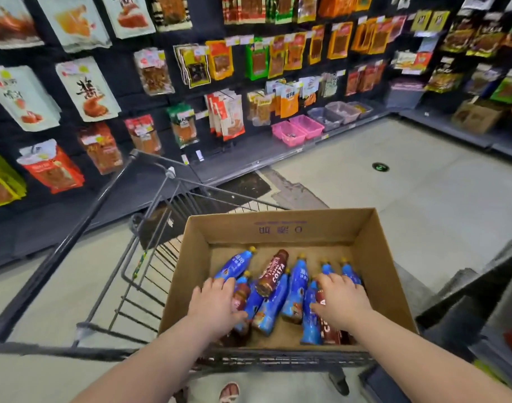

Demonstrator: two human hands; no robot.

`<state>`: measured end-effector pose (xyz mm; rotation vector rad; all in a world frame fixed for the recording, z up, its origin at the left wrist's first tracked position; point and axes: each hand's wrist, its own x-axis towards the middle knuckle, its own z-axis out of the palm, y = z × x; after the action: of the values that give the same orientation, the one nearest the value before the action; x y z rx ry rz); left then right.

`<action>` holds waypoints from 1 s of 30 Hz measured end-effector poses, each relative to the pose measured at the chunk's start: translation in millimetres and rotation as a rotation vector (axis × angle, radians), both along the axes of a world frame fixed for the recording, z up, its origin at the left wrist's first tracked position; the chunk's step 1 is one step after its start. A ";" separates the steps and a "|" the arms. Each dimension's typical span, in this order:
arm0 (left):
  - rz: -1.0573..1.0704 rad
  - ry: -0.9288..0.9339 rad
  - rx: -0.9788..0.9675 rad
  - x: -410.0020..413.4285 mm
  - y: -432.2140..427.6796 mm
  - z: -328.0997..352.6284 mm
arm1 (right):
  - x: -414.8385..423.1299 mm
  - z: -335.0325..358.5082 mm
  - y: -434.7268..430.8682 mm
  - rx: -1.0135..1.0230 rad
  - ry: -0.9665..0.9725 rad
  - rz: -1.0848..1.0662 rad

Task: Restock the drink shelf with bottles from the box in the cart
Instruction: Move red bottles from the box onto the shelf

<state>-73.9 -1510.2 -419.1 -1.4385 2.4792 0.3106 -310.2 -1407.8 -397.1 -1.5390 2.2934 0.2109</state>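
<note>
An open cardboard box (pixel 377 254) sits in a wire shopping cart (pixel 150 257). Several blue bottles with yellow caps, such as one blue bottle (pixel 297 289) in the middle, lie on the box floor with brown Costa bottles, one brown bottle (pixel 270 273) lying across the centre. My left hand (pixel 212 303) is down on the left bottles, fingers spread over a brown and a blue one. My right hand (pixel 340 301) rests on the right-hand group, covering a blue and a brown bottle. I cannot tell whether either hand has closed around a bottle. No drink shelf is in view.
A dark wall of hanging snack packets (pixel 191 65) runs along the left and back, with pink bins (pixel 297 129) and grey bins (pixel 336 112) on its low shelf. Grey floor (pixel 394 175) lies beyond the cart. A dark shelf edge (pixel 481 286) stands close on the right.
</note>
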 end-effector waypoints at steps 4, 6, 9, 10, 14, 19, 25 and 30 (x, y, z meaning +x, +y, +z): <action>-0.017 -0.029 0.057 16.8 -55.6 -20.4 | 6.8 -12.6 -48.6 0.053 0.005 -0.055; -0.018 -0.032 0.108 20.2 -77.6 -32.5 | 10.9 -21.3 -67.7 0.085 0.002 -0.086; -0.001 -0.024 0.206 18.4 -95.8 -52.4 | 15.5 -36.8 -88.0 0.150 -0.027 -0.135; -0.001 -0.031 0.242 16.9 -98.6 -59.5 | 15.8 -41.6 -93.8 0.171 -0.033 -0.145; -0.004 -0.053 0.368 8.6 -103.6 -88.2 | 10.1 -62.2 -120.5 0.229 -0.048 -0.170; 0.043 -0.076 0.477 -0.5 -109.2 -118.0 | 2.6 -100.4 -156.4 0.248 -0.118 -0.167; 0.150 -0.114 0.581 -7.3 -107.1 -153.2 | 0.0 -151.5 -182.6 0.260 -0.216 -0.246; 0.220 -0.138 0.614 -11.1 -99.9 -176.9 | 1.1 -187.3 -192.4 0.230 -0.303 -0.397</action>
<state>-85.0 -1610.0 -596.0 -1.3896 1.8730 0.8908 -309.0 -1600.2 -584.3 -0.9112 2.1847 0.1188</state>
